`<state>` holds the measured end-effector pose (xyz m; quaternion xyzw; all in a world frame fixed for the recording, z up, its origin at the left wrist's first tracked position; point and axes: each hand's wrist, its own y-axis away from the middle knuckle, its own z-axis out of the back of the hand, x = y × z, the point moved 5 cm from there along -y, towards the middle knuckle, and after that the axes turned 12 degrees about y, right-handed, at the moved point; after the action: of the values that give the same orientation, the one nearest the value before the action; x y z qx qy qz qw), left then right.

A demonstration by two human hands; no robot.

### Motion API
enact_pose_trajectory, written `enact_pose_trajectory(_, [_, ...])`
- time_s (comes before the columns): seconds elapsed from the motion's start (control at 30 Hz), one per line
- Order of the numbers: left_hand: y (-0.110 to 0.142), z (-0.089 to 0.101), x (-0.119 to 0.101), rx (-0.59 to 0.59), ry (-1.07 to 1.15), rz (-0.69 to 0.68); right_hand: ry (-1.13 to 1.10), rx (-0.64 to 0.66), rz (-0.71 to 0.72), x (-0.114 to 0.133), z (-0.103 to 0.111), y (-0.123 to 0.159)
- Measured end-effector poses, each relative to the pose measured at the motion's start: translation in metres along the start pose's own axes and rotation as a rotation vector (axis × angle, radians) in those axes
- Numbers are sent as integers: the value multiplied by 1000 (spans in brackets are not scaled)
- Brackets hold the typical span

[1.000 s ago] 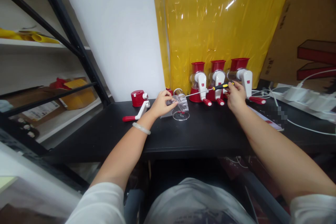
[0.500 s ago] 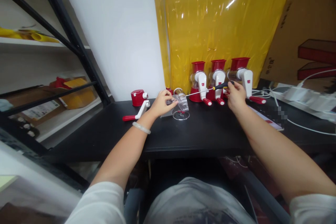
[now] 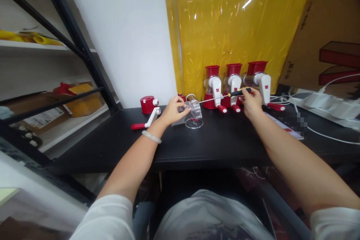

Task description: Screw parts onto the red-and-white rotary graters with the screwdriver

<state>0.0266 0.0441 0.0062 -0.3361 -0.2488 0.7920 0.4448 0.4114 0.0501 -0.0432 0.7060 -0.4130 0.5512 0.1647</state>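
My left hand [image 3: 176, 111] grips a clear plastic grater body [image 3: 196, 111] that lies on its side on the black table, its round base ring [image 3: 194, 123] toward me. In my right hand [image 3: 251, 102] is the dark handle of a screwdriver [image 3: 235, 93] with a yellow collar. Its long shaft points left, and the tip reaches the clear body; whether it sits in a screw is too small to tell. Just behind the body is a metal grater drum [image 3: 191, 98]. Left of my left hand stand a red grater base [image 3: 147, 105] and a white crank with a red handle [image 3: 146, 120].
Three red and white rotary graters [image 3: 213, 86] stand in a row at the back. A phone-like flat device [image 3: 284, 126] lies under my right forearm. White cables and a power strip [image 3: 329, 105] are at the right. A shelf rack [image 3: 84, 52] borders the left.
My right hand's fingers have shifted slightly around the screwdriver handle. My left hand and the clear grater body stay in place.
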Motion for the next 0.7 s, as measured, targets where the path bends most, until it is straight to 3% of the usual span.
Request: enact_pose_trajectory(0.7, [0,0,1,1,5,-17,33,23,13,-3,2,-6])
